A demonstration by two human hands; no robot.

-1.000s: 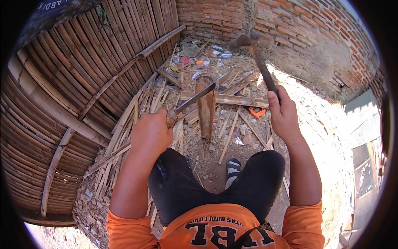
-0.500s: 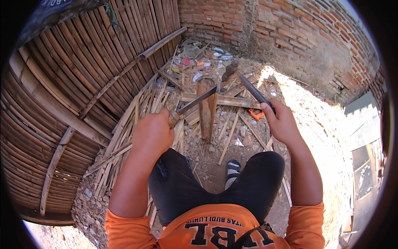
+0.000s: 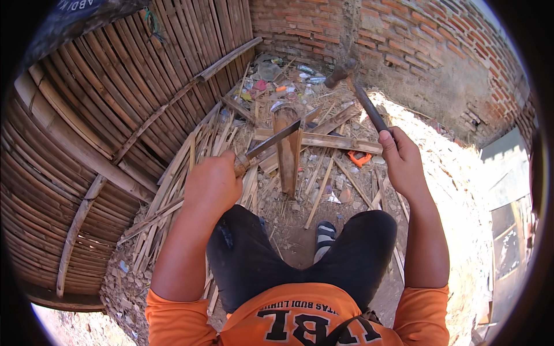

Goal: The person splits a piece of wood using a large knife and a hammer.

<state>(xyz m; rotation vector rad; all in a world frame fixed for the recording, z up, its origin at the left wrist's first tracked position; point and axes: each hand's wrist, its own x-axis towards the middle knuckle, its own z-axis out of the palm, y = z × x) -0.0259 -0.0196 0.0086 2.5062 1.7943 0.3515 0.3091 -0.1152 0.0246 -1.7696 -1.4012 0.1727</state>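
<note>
Closed around a wooden handle, my left hand (image 3: 213, 184) holds a machete (image 3: 271, 140). Its dark blade slants up to the right, across the top part of an upright piece of wood (image 3: 286, 164) in front of my knees. I cannot tell how deep, if at all, the edge sits in the wood. My right hand (image 3: 403, 160) grips the dark handle of a hammer (image 3: 369, 105). The hammer head is raised beyond and to the right of the blade, apart from it.
Loose wooden planks (image 3: 332, 141) lie behind the upright piece, beside an orange saw-like handle (image 3: 359, 158). Thin wood strips (image 3: 173, 173) are heaped at the left along a bamboo wall (image 3: 115, 86). Litter (image 3: 277, 86) covers the ground before a brick wall (image 3: 404, 46).
My right hand has lifted the hammer up and away, slightly to the right of the blade. The left hand and the machete have stayed almost in place.
</note>
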